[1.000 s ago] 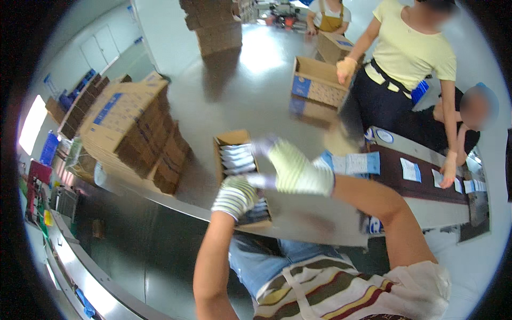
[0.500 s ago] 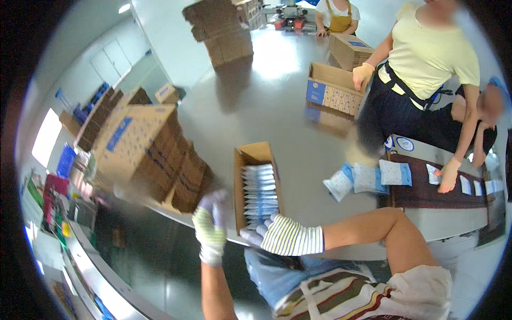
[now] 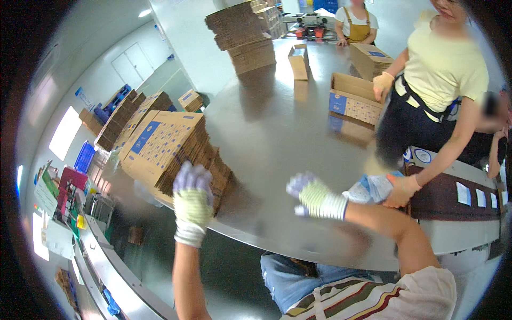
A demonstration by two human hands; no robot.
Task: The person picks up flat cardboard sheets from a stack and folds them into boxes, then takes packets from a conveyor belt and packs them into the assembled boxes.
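A left hand [image 3: 192,201] in a white-and-green striped glove spreads open beside a stack of flattened brown cardboard cartons [image 3: 160,144] near the edge of a grey metal table [image 3: 272,160], contact unclear. The matching right hand [image 3: 319,197] hangs open, empty, near blue-and-white packets [image 3: 368,189] at a co-worker's peach-gloved hand [image 3: 403,192]. A snagged carton could drag the stack off.

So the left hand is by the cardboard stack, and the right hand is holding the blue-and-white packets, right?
Not quite: in the head view, a co-worker's hand is on the blue-and-white packets, not the right hand. The left hand is by the cardboard stack.
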